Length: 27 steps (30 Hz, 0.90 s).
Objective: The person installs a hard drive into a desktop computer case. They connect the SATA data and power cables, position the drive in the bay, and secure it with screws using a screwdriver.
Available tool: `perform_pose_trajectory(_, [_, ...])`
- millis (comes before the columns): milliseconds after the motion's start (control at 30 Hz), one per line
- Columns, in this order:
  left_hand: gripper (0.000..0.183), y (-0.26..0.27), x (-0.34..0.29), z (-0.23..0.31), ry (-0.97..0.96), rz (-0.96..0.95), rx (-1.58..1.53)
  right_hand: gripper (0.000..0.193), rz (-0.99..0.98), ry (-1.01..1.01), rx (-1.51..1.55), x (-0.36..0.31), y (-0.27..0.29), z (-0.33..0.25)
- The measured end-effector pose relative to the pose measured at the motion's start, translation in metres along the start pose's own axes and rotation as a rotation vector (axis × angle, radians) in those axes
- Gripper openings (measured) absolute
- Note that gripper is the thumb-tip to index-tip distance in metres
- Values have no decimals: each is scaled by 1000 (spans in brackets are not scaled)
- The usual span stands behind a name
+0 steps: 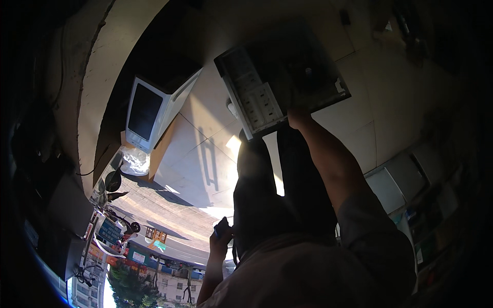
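Observation:
An open computer case [264, 102] lies in front of my knees, its dark inside facing up and a pale slotted drive-bay frame along its left side. My right hand [299, 119] is closed on the near edge of the case, its fingers partly hidden in shadow. Low beside my left thigh is my left hand [220, 245], with its fingers wrapped round a small dark object [222, 227] that has a bluish side. The kind of that object is too small and dim to tell.
A white and black computer tower [146, 115] stands at the left on a cardboard box [160, 146], beside a clear plastic bag [135, 161]. Tiled floor [200, 120] lies around the case. Grey boxes [387, 187] stand at the right. Beyond a doorway are paving and a street.

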<state>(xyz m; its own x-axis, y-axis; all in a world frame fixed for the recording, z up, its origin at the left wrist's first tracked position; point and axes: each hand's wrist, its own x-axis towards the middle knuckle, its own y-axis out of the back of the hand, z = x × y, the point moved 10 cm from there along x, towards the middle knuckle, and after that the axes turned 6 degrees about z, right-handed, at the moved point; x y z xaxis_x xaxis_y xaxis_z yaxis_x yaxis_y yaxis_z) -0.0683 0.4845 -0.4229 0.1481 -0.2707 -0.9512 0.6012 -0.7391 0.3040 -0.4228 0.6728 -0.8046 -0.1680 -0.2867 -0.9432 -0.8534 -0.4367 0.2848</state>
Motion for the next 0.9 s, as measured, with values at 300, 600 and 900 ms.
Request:
perform_pose_trajectory(300, [31,2,4,-3,30,12,56,15,138,27,-42,7,-7,7])
perform_pose_trajectory(600, [33,-2,-1,-6,38,50,27,26,119,71,-50,-14,12,-11])
perform_pose_trajectory(900, [30,-11,-6,1,-11,23,-53,69,-160,96,39,-43,86,-31])
